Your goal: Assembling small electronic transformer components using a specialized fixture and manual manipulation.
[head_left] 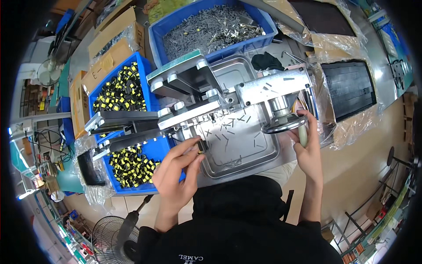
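Note:
My left hand [175,176] is closed in a pinch on a small dark part [202,145] at the front of a metal hand-cranked machine [259,90]. A bit of yellow shows at my fingertips; the part is too small to name. On the right, my right hand [310,152] wraps round the pale green crank handle [303,135] of the machine's shiny handwheel [281,126]. Under the machine lies a steel tray [268,159] with several thin dark strips scattered in it.
Left of the machine stand two blue bins with small black-and-yellow parts [132,169]. A larger blue bin [156,44] of grey metal pieces is behind it. Plastic-lined boxes with dark strips [349,90] lie at right. A fan [112,237] stands at lower left.

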A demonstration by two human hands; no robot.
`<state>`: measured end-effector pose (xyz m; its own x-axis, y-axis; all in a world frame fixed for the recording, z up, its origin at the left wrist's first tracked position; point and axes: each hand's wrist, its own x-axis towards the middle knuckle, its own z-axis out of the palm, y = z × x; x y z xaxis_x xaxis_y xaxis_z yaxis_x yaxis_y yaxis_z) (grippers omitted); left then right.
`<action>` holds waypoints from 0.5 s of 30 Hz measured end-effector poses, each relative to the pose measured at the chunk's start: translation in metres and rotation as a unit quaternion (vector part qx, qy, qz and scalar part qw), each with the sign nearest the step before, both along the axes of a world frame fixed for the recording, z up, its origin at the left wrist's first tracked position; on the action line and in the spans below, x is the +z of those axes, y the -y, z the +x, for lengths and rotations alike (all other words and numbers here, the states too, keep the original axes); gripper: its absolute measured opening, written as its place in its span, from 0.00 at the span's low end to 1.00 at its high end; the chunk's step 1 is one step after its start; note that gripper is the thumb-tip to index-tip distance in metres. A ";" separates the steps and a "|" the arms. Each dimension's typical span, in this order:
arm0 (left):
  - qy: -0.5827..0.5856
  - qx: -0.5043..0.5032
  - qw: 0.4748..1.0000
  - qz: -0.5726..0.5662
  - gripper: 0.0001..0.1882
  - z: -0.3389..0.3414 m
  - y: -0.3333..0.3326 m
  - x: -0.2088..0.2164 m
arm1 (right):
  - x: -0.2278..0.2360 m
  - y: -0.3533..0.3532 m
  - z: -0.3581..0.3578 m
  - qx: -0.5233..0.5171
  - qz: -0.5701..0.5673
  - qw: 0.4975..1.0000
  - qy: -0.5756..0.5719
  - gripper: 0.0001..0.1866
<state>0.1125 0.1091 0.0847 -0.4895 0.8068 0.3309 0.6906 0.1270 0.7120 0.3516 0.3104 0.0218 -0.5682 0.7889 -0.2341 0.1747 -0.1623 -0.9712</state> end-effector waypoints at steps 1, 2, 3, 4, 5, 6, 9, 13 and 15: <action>-0.002 0.000 1.000 0.004 0.10 -0.001 -0.003 0.004 | 0.000 0.000 0.001 -0.005 -0.030 0.999 -0.010 0.45; -0.060 0.018 0.998 0.003 0.10 -0.001 -0.006 0.008 | 0.002 -0.001 0.002 -0.010 -0.058 0.998 -0.020 0.45; -0.119 0.036 0.992 0.003 0.10 -0.001 -0.009 0.013 | 0.006 0.000 0.004 -0.011 -0.051 0.998 -0.022 0.45; -0.120 0.034 0.992 0.017 0.10 -0.003 -0.009 0.017 | 0.012 0.003 0.006 -0.019 0.005 1.000 0.017 0.44; -0.206 0.043 0.978 0.008 0.11 -0.008 -0.013 0.015 | 0.012 -0.001 0.005 -0.030 0.068 0.996 0.053 0.43; -0.289 0.055 0.956 0.002 0.12 -0.012 -0.017 0.013 | 0.000 0.007 0.009 -0.054 0.102 0.991 0.073 0.40; -0.326 0.076 0.941 -0.054 0.12 -0.020 -0.014 -0.005 | -0.011 0.014 0.012 -0.059 0.171 0.977 0.109 0.29; -0.278 0.059 0.952 -0.117 0.08 -0.024 -0.011 -0.009 | 0.011 0.031 0.014 -0.085 0.217 0.946 0.225 0.13; -0.242 0.050 0.962 -0.116 0.07 -0.027 -0.012 -0.012 | 0.014 0.037 0.016 -0.080 0.299 0.913 0.265 0.09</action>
<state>0.0853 0.1214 0.0726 -0.4028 0.8429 0.3566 0.9099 0.3266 0.2557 0.3677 0.2729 0.0356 -0.3673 0.9283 0.0578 0.6661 0.3059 -0.6803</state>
